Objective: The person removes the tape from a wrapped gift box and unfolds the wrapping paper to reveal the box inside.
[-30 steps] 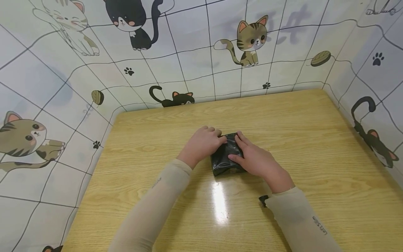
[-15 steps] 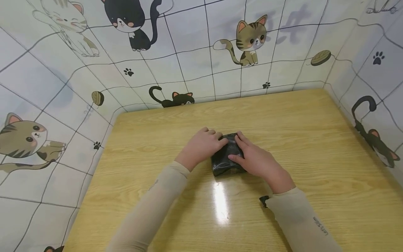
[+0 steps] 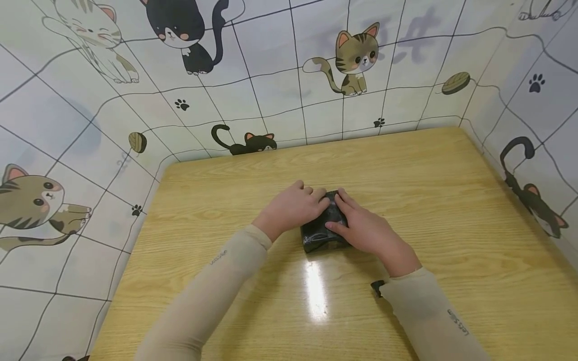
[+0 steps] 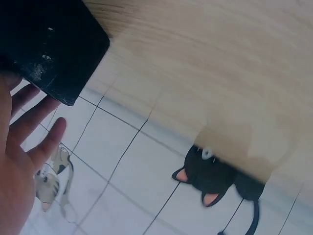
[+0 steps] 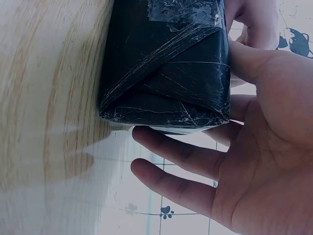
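A box-shaped parcel (image 3: 314, 234) in shiny black plastic lies on the wooden table between the two hands. Folded wrapping and a strip of clear tape (image 5: 183, 12) show on it in the right wrist view. My left hand (image 3: 295, 206) grips the parcel's far left part, its fingers bent over the far edge. From the right, my right hand (image 3: 368, 228) holds the parcel with the thumb on top and the index finger at the far corner. Two of its fingers (image 5: 176, 188) stretch past the parcel's end in the right wrist view.
The wooden table (image 3: 203, 200) meets walls covered in a cat-and-paw print (image 3: 271, 95) at the back and both sides. A small black piece (image 3: 377, 288) shows beside the right sleeve (image 3: 429, 306).
My left hand has slid slightly to the right over the top of the parcel, covering more of it. My right hand and the parcel stay nearly still.
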Demonstrator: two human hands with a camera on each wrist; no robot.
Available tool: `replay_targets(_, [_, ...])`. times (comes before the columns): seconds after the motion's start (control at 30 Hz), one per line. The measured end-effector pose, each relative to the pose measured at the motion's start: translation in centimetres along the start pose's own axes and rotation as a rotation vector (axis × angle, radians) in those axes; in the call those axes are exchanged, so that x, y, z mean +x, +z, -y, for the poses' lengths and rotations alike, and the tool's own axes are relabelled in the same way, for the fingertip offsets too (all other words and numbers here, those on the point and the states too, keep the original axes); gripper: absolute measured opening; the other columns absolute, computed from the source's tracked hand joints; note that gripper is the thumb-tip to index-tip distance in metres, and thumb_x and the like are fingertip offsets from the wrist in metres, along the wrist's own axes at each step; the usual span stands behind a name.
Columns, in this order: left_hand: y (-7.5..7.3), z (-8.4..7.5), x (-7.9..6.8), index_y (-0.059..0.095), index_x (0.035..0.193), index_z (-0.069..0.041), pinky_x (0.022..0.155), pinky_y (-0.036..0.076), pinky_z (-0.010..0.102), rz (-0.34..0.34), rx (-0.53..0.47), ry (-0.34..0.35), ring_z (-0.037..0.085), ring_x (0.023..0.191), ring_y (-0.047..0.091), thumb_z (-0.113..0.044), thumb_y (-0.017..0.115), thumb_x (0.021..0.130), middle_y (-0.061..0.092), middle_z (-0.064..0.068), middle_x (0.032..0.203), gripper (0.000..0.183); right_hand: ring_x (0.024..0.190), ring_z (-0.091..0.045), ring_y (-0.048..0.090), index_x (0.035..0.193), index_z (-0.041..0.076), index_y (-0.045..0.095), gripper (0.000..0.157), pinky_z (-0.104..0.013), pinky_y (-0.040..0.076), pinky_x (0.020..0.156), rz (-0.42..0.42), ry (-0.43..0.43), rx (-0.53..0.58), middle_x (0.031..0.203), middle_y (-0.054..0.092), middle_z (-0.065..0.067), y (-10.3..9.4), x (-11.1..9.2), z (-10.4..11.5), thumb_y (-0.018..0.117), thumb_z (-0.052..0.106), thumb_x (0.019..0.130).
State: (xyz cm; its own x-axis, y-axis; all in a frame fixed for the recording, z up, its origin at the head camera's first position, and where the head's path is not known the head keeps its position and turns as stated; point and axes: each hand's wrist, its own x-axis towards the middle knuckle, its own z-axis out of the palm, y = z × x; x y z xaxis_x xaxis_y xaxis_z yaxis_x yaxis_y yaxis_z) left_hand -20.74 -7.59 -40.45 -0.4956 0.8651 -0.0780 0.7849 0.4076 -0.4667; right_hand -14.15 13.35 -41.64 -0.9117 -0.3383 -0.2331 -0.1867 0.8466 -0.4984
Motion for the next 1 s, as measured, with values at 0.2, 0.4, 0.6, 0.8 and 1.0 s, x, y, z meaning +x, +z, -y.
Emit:
replay_targets(0.2, [-0.3,-0.2,0.9,0.071,0.126,-0.02,0.093,0.064,0.04,0.019,-0.408,-0.18,0.022,0.111,0.075,-0.034,0.056,0.112,0.068,0.005,0.14,0.025,0.152,-0.048,0.042,0.171,0.008,0.018,0.083,-0.064,0.054,0.102,0.0,-0.007,0.01,0.181,0.006,-0.013,0.0,-0.1,-0.1,0.055,0.051,0.109])
replay_targets(0.4, [-0.5,-0.7,1.8,0.077,0.115,-0.016,0.09,0.063,0.034,-0.017,-0.616,-0.317,0.019,0.104,0.074,-0.029,0.064,0.108,0.071,0.005,0.128,0.02,0.151,-0.048,0.044,0.171,0.009,0.017,0.083,-0.057,0.058,0.09,0.007,-0.003,0.013,0.181,0.004,-0.012,-0.1,-0.1,-0.3,0.054,0.051,0.11])
replay_targets(0.6, [0.2,-1.3,1.8,0.077,0.114,-0.012,0.101,0.059,0.036,-0.026,-0.702,-0.427,0.023,0.116,0.071,-0.027,0.066,0.107,0.07,0.005,0.131,0.019,0.151,-0.048,0.045,0.171,0.008,0.016,0.084,-0.052,0.058,0.085,0.016,-0.011,0.007,0.181,0.004,-0.012,-0.1,0.0,-0.2,0.053,0.052,0.11])
replay_targets(0.8, [0.4,-1.5,1.7,0.078,0.11,-0.011,0.103,0.059,0.037,-0.069,-0.722,-0.456,0.025,0.116,0.07,-0.024,0.067,0.106,0.071,0.006,0.128,0.017,0.151,-0.048,0.045,0.171,0.008,0.017,0.084,-0.048,0.058,0.08,0.014,-0.011,-0.003,0.181,0.004,-0.012,-0.1,0.1,-0.2,0.053,0.052,0.11])
replay_targets(1.0, [0.4,-1.5,1.8,0.078,0.109,-0.01,0.103,0.058,0.038,-0.085,-0.722,-0.438,0.026,0.113,0.07,-0.023,0.066,0.106,0.072,0.007,0.126,0.018,0.15,-0.049,0.046,0.171,0.008,0.016,0.084,-0.047,0.057,0.079,0.016,-0.004,-0.005,0.181,0.004,-0.013,-0.1,0.0,-0.2,0.053,0.052,0.11])
